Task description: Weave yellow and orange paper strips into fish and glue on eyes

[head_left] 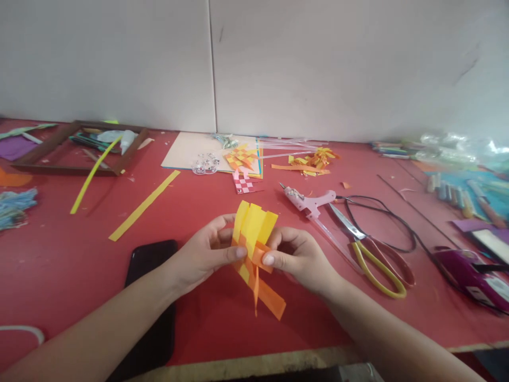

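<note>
Between my two hands, above the red table, is a piece of woven paper strips [250, 228], yellow at the top and orange below. My left hand [214, 246] pinches its left side, thumb in front and fingers behind. On the right, my right hand [294, 257] grips an orange strip [260, 254] of the weave between thumb and fingers. Two orange ends hang down, one narrow and twisted, one wide and flat. The fingers behind the paper are partly hidden. A black phone [153, 297] lies beneath my left forearm.
A pink glue gun [308, 201] and scissors [369, 246] lie to the right, with a cable [389, 212] curving behind. Yellow strips [145, 204] and a brown frame [71, 167] are at left. Finished-looking woven pieces [242, 156] rest on paper sheets [186, 151] by the wall.
</note>
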Available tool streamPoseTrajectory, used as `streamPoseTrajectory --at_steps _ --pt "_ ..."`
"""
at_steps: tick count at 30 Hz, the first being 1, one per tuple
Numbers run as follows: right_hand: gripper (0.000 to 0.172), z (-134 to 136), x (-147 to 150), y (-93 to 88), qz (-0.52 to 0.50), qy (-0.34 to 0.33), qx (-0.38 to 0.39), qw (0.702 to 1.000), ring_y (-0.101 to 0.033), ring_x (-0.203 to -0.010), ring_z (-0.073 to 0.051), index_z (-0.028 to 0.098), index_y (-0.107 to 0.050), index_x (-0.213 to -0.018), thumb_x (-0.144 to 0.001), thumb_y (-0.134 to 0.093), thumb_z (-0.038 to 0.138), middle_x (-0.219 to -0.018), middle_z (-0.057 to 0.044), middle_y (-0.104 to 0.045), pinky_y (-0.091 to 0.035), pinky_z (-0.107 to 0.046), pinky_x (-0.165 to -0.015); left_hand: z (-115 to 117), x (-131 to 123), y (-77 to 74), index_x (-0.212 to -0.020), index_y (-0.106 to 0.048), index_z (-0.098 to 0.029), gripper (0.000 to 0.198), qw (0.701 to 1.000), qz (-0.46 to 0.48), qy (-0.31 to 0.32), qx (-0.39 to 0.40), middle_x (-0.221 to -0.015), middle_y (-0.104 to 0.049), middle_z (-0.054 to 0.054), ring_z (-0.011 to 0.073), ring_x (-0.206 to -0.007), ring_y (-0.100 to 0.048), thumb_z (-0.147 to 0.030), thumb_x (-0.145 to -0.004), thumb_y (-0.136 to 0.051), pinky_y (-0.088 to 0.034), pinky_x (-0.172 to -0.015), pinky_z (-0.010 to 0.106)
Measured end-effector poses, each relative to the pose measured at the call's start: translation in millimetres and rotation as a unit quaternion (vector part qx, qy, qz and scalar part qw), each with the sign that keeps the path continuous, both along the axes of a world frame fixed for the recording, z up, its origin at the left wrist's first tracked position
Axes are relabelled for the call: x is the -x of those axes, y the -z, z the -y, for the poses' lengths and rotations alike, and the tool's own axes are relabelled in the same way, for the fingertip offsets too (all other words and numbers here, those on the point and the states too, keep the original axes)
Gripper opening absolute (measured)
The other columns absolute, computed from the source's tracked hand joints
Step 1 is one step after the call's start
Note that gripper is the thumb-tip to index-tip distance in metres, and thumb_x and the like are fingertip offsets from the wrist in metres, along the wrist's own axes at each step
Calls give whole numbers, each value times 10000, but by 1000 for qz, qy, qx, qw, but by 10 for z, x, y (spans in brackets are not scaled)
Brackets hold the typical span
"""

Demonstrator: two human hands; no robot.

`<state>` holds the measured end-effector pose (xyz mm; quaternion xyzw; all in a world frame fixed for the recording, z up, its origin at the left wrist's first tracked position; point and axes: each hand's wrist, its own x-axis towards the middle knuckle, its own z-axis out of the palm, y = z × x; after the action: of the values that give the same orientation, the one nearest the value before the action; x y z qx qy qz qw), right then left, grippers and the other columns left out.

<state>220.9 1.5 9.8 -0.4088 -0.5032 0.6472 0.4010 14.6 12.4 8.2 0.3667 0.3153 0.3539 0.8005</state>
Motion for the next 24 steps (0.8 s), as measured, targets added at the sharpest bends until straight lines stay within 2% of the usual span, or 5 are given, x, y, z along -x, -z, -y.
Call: streamPoseTrajectory --at_steps 3,10,13,18,24 --pt "382 -14 -19 -12 -1 4 -22 1000 -531 -539 -84 191 -549 -655 -663 -870 399 -592 36 -599 -443 -229 -532 -2 13 14 -1199 -590 -192 515 999 -6 31 -29 -1035 -751 62 149 -899 -717 -224 -757 -853 -560 -783 235" --pt "252 -41 -77 -41 100 78 -177 976 -561 -596 -93 216 -576 -770 -754 -808 313 -695 33 -612 -462 -225 -537 -8 -2 16 -1116 -613 -185 439 995 -60 -34 -74 -997 -764 33 132 -873 -727 -235 -754 -856 -570 -755 216" --pt "70 -54 -122 -50 191 47 -252 948 -638 -699 -126 221 -690 -852 -848 -720 284 -775 -4 -680 -496 -254 -608 0 0 11 -1122 -600 -187 456 990 -98 -58 -85 -1042 -759 44 164 -936 -729 -271 -753 -854 -581 -778 249" --pt "131 -77 -169 -55 247 5 -318 915 -625 -746 -118 223 -708 -964 -946 -581 248 -874 -21 -654 -514 -270 -673 19 7 10 -1173 -587 -202 481 972 -185 -73 -123 -1149 -729 68 208 -1008 -713 -316 -771 -826 -584 -736 267" --pt "140 -42 -144 -30 302 16 -343 889 -609 -914 -174 224 -653 -886 -830 -749 309 -987 -39 -585 -534 -337 -804 52 -11 20 -1157 -578 -218 406 954 -223 -83 -184 -1141 -719 58 209 -1013 -703 -310 -813 -774 -586 -729 272"
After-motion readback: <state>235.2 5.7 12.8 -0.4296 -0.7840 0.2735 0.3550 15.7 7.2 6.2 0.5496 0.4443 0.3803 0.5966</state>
